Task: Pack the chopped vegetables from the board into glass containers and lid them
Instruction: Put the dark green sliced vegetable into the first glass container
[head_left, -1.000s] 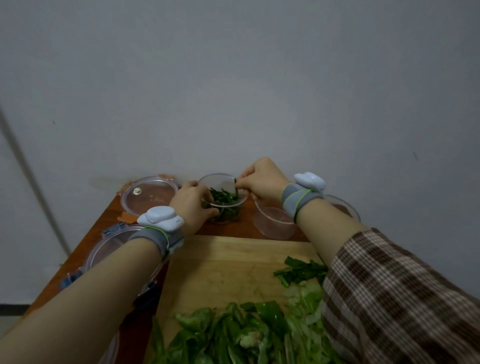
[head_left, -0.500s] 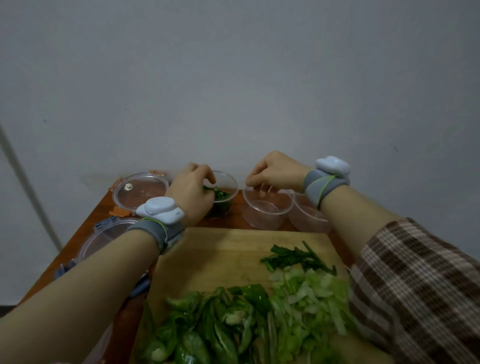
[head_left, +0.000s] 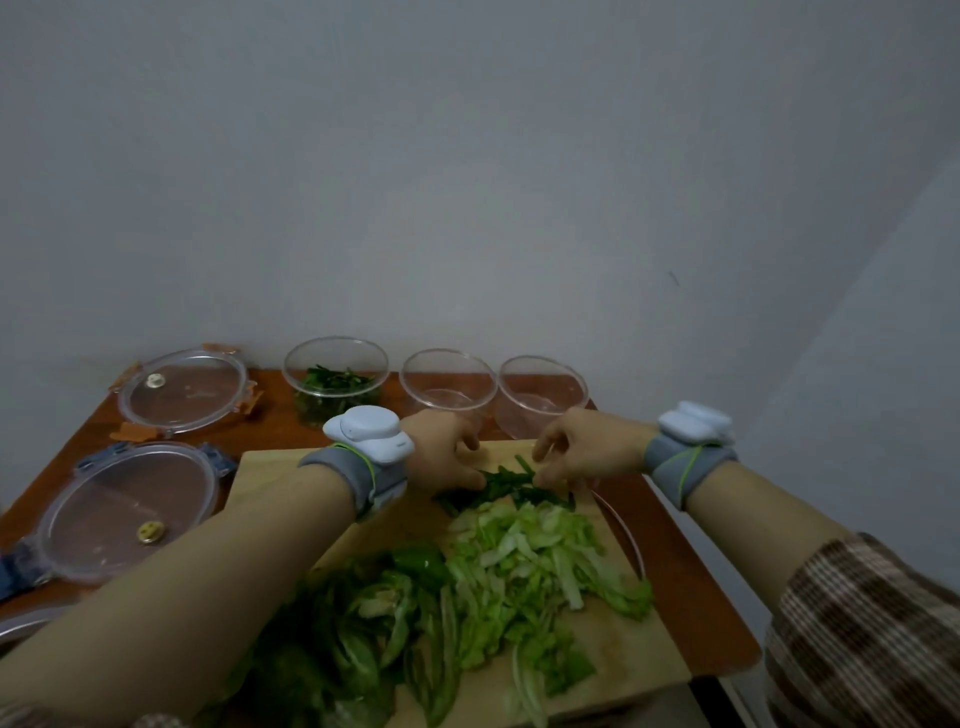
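Head view: both hands are working at the far end of the cutting board (head_left: 639, 654), mid-frame. L hand (head_left: 441, 457) & R hand (head_left: 582, 449) are curling fingers down onto the dark green strips (head_left: 506, 486), pinching the pile from either side. Pale chopped cabbage (head_left: 530, 556) & green pepper pieces (head_left: 374, 613) are lying lower in frame. Above the board, leftmost container (head_left: 335, 382) is holding greens, w/ middle container (head_left: 447, 382) & rightmost container (head_left: 540, 395) sitting beside it. Upper lid (head_left: 182, 389) & lower lid (head_left: 124, 509) are lying at frame left.
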